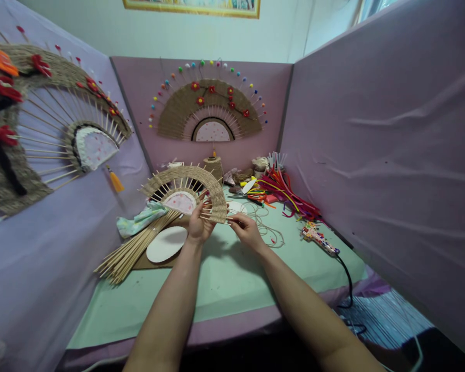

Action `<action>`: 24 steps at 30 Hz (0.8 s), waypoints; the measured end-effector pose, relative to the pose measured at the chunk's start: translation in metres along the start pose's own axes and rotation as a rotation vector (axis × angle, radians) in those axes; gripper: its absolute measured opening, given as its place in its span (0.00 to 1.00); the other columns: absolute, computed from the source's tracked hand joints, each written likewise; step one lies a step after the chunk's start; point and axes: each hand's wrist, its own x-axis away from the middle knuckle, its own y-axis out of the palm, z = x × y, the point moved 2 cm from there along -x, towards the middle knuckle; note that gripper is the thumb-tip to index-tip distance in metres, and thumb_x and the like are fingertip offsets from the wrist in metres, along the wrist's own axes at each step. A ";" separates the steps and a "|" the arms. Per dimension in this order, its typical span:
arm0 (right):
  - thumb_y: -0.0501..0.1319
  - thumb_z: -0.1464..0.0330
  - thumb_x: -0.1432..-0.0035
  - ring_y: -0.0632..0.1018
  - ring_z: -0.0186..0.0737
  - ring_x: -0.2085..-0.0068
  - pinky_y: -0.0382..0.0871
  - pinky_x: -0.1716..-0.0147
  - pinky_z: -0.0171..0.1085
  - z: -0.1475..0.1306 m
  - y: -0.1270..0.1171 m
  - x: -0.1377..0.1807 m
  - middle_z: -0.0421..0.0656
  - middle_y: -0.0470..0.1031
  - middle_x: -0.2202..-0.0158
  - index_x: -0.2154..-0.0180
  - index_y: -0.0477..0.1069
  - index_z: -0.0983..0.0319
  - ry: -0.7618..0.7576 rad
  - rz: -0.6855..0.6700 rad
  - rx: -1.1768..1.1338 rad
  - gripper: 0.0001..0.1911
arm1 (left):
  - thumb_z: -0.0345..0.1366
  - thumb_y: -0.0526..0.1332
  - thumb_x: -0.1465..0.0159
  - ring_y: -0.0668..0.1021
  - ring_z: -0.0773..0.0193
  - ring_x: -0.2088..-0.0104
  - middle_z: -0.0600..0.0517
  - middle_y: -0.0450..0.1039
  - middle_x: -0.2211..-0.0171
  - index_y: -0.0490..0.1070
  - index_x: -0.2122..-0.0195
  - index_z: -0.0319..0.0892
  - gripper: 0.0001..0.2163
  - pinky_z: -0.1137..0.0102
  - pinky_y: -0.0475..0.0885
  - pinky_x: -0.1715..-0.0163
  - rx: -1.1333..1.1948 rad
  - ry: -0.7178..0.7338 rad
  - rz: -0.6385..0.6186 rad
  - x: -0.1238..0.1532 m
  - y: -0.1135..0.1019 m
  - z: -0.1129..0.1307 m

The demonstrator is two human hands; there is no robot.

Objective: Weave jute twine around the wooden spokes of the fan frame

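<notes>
A half-round fan point(213, 187) of thin wooden sticks, woven with brown twine, is held up over the table. Its small half-disc centre is pale with pink spots. My left hand point(200, 223) grips the fan from below near its right end, thumb in front and fingers partly hidden behind the sticks. At the fan's lower right corner, the fingers of my right hand point(248, 231) are pinched together beside the stick tips. Whether they hold a stick end or twine I cannot tell. Loose loops of thin twine point(274, 232) lie on the table just past my right hand.
Left on the table are a bundle of sticks point(137, 250), a white oval card point(166, 245) and a patterned cloth point(141, 219). A glue gun point(320, 240) with a black cable lies right. Pipe cleaners point(290, 194) and a twine spool point(214, 168) stand behind. Finished fans point(170, 116) hang on partitions.
</notes>
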 end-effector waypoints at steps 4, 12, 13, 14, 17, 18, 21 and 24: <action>0.59 0.64 0.44 0.69 0.34 0.73 0.62 0.74 0.33 0.000 0.001 0.001 0.44 0.73 0.70 0.63 0.76 0.62 0.027 0.013 -0.016 0.11 | 0.37 0.49 0.35 0.79 0.53 0.57 0.45 0.75 0.53 0.55 0.38 0.49 0.22 0.55 0.73 0.59 -0.014 -0.004 0.025 0.000 0.001 0.000; 0.60 0.63 0.45 0.69 0.33 0.74 0.62 0.74 0.33 -0.004 0.001 0.002 0.44 0.74 0.70 0.66 0.76 0.62 0.024 0.011 0.007 0.10 | 0.36 0.51 0.35 0.79 0.54 0.58 0.45 0.75 0.54 0.56 0.39 0.48 0.22 0.56 0.74 0.60 -0.049 0.022 0.051 -0.002 -0.005 0.003; 0.60 0.64 0.45 0.69 0.33 0.74 0.62 0.74 0.33 -0.005 0.001 0.002 0.44 0.74 0.70 0.66 0.76 0.62 0.022 0.009 0.009 0.10 | 0.36 0.51 0.35 0.79 0.54 0.59 0.44 0.76 0.54 0.57 0.39 0.47 0.22 0.56 0.74 0.60 -0.052 0.022 0.049 -0.002 -0.005 0.004; 0.60 0.64 0.45 0.69 0.33 0.74 0.62 0.74 0.33 -0.005 0.001 0.002 0.44 0.74 0.70 0.66 0.76 0.62 0.019 0.006 0.011 0.09 | 0.36 0.51 0.35 0.79 0.54 0.59 0.44 0.76 0.55 0.57 0.39 0.47 0.22 0.56 0.74 0.60 -0.053 0.018 0.045 -0.002 -0.006 0.004; 0.60 0.65 0.45 0.69 0.33 0.73 0.61 0.74 0.33 -0.007 0.000 0.002 0.44 0.74 0.70 0.66 0.76 0.62 0.008 0.003 0.018 0.09 | 0.38 0.50 0.35 0.79 0.55 0.60 0.44 0.75 0.54 0.58 0.40 0.47 0.21 0.57 0.74 0.60 -0.046 -0.003 0.036 -0.002 -0.006 0.005; 0.60 0.66 0.45 0.69 0.33 0.73 0.61 0.74 0.33 -0.007 0.000 0.002 0.44 0.74 0.70 0.66 0.76 0.62 0.003 0.003 0.020 0.09 | 0.38 0.50 0.34 0.80 0.55 0.61 0.44 0.75 0.54 0.58 0.40 0.47 0.21 0.56 0.74 0.60 -0.043 -0.008 0.036 -0.002 -0.005 0.005; 0.60 0.65 0.45 0.69 0.33 0.73 0.61 0.74 0.33 -0.009 0.000 0.001 0.44 0.73 0.71 0.66 0.76 0.63 -0.011 0.005 0.032 0.09 | 0.40 0.50 0.34 0.80 0.55 0.61 0.44 0.75 0.53 0.58 0.40 0.47 0.21 0.56 0.74 0.60 -0.042 -0.013 0.027 -0.002 -0.005 0.004; 0.59 0.65 0.44 0.69 0.34 0.73 0.62 0.74 0.34 -0.011 0.000 0.001 0.44 0.73 0.71 0.66 0.76 0.62 -0.031 -0.002 0.053 0.09 | 0.42 0.50 0.34 0.80 0.54 0.61 0.44 0.75 0.53 0.59 0.40 0.48 0.21 0.55 0.74 0.61 -0.053 -0.031 0.009 -0.002 -0.004 0.003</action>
